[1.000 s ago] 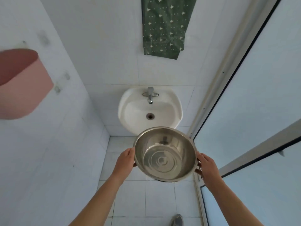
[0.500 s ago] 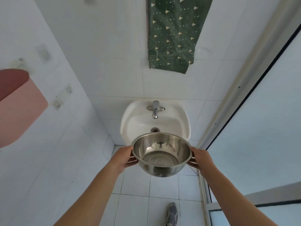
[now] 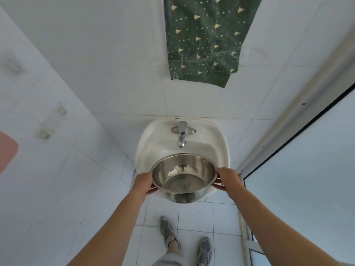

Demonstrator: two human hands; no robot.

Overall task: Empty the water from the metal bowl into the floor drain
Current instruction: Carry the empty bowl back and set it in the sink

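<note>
A shiny metal bowl [image 3: 183, 176] is held level in front of me, over the front edge of a white wall sink [image 3: 153, 143]. My left hand [image 3: 143, 184] grips its left rim and my right hand [image 3: 227, 179] grips its right rim. The bowl's inside reflects the room; I cannot tell whether water lies in it. No floor drain shows in this view.
The sink has a chrome tap [image 3: 181, 132]. A green patterned cloth [image 3: 203, 39] hangs on the tiled wall above. A glass door with a pale frame [image 3: 299, 120] runs along the right. My two grey shoes [image 3: 169, 233] stand on the white floor tiles.
The bowl has risen and moved toward the sink, now covering the basin's front. The view has tilted so that both shoes show and the pink object on the left has nearly left the frame.
</note>
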